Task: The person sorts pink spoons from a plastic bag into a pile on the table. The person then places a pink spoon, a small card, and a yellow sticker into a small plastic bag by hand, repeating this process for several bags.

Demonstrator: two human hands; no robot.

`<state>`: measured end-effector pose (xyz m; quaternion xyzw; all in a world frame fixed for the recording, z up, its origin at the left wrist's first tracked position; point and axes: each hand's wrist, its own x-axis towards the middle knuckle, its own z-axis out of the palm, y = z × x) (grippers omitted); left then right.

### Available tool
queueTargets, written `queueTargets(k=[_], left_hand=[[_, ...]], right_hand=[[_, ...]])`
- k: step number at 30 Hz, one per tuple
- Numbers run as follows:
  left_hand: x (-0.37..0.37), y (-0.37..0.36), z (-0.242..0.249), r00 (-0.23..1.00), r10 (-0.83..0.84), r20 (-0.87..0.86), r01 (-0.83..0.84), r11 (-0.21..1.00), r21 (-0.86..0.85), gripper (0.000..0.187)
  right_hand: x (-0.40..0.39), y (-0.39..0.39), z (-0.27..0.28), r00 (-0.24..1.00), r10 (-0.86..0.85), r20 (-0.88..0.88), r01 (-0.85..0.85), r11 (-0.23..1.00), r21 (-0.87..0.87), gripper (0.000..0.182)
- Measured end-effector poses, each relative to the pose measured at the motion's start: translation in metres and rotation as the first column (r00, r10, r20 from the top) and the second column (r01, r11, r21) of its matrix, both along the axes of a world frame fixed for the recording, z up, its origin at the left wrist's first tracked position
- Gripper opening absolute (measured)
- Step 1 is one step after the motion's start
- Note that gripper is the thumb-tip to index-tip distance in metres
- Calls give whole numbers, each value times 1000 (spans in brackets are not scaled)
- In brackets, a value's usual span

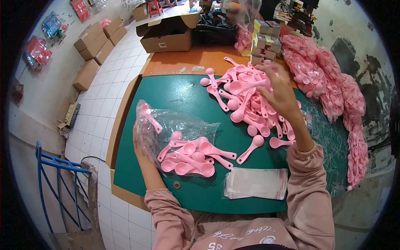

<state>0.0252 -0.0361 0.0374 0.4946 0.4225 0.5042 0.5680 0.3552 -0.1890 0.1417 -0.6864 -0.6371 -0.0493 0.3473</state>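
Pink plastic spoons (250, 91) lie heaped on the green table (166, 89). Over the heap's upper right edge is my right hand (277, 89), blurred, its fingers spread and nothing gripped between them. At the left, a clear plastic bag (179, 121) holds several pink spoons (193, 160), with one more near its upper left. My left hand (139, 135) is at the bag's left side, mostly behind the film, so its fingers are hidden. A stack of flat clear sleeves (256, 183) lies near the front edge.
Filled bags of pink spoons (329, 79) line the right side. Stacked card packs (265, 41) stand behind the heap. An open cardboard box (166, 39) and a black bag (216, 27) are at the back. A blue metal frame (62, 166) stands at the left.
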Motion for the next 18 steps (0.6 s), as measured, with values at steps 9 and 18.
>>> queueTargets(k=[9,18], left_hand=[[5,-3,4,998,-18,52,18,1000,11,59],[3,9,-3,970,-8,244,47,987,-155,50]], right_hand=[[-113,-32,-106,933,338,125,-273,889,-367,42],[-28,-3,-55,852,-103,513,216,962,-166,20]])
